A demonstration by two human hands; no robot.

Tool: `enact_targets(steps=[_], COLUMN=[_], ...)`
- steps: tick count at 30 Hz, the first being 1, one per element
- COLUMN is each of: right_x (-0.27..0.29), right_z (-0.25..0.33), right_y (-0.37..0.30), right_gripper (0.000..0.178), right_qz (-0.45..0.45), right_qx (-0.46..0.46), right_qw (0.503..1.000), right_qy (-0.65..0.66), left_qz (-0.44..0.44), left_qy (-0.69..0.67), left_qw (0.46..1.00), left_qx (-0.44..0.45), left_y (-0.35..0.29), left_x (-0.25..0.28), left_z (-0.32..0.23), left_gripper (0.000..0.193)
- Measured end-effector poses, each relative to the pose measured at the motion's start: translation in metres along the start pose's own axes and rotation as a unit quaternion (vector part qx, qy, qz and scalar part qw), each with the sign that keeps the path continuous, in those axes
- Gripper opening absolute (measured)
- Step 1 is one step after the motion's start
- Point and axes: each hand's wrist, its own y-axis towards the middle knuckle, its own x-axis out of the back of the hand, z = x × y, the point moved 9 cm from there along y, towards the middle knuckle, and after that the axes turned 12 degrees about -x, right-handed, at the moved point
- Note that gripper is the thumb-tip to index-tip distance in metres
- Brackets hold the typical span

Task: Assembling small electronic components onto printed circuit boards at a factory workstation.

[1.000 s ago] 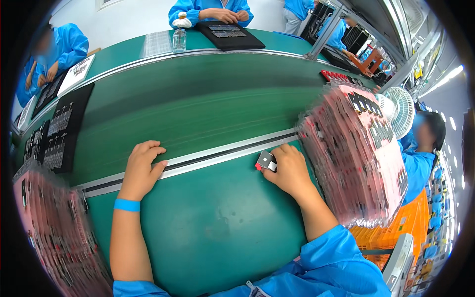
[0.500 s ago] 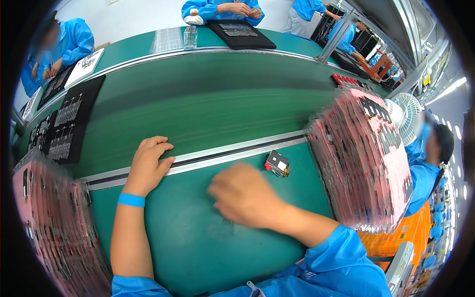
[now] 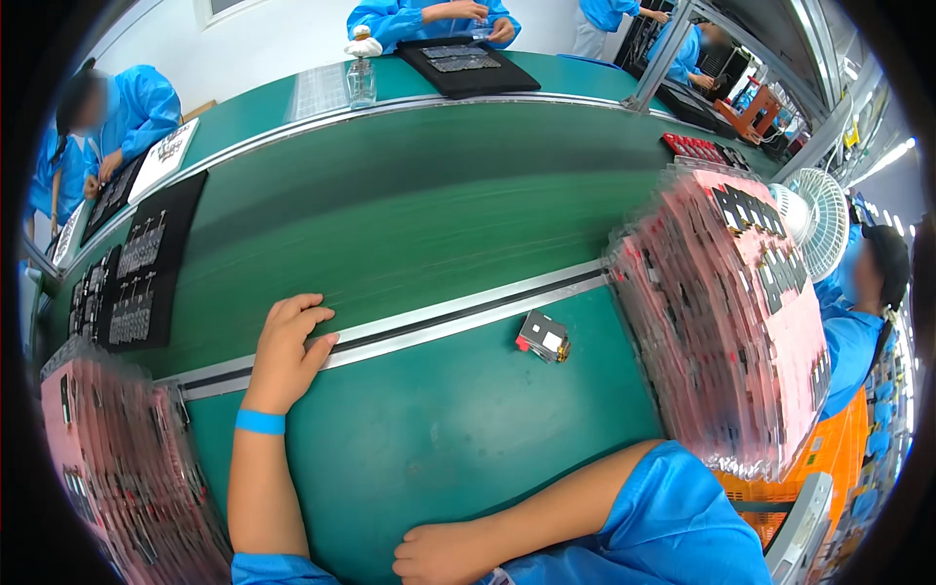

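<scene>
My left hand (image 3: 289, 353) lies palm down across the metal rail (image 3: 458, 310), its fingers spread over the edge of the green belt (image 3: 419, 195). A blue band (image 3: 260, 421) circles that wrist. Drawn close to my body at the lower edge, my right hand (image 3: 437, 553) has its fingers curled in; whatever they may hold is hidden. On the green worktop (image 3: 458, 409), apart from both hands, sits a small pile of flat black electronic parts (image 3: 544, 337), with a white square on top, a red bit at the left and a gold-coloured end.
Tall stacks of pink-lined clear trays with black parts rise at right (image 3: 721, 322) and left (image 3: 127, 468). Black mats (image 3: 161, 253) with small parts lie on the belt's left. A white fan (image 3: 817, 222) and an orange crate (image 3: 843, 439) are at right. Co-workers in blue sit around.
My right hand has pulled back from the middle of the worktop toward my body. The left hand keeps its place on the rail. The view has shifted slightly.
</scene>
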Motion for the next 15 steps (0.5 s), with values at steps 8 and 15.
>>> enact_targets(steps=[8,15], right_x=[0.0063,0.0058], right_z=[-0.0119,-0.0106], right_y=[-0.0033,-0.002], right_gripper=[0.016,0.019], right_qz=[-0.039,-0.03], right_qx=[0.002,0.005], right_qw=[0.997,0.996], right_qy=[0.067,0.078], left_qz=[0.011,0.004], left_qy=[0.026,0.026], left_qw=[0.999,1.0], left_qx=[-0.019,-0.016], left_y=[0.0014,-0.0008], left_x=[-0.0019,-0.0014], left_z=[-0.0058,-0.0069], left_gripper=[0.026,0.025])
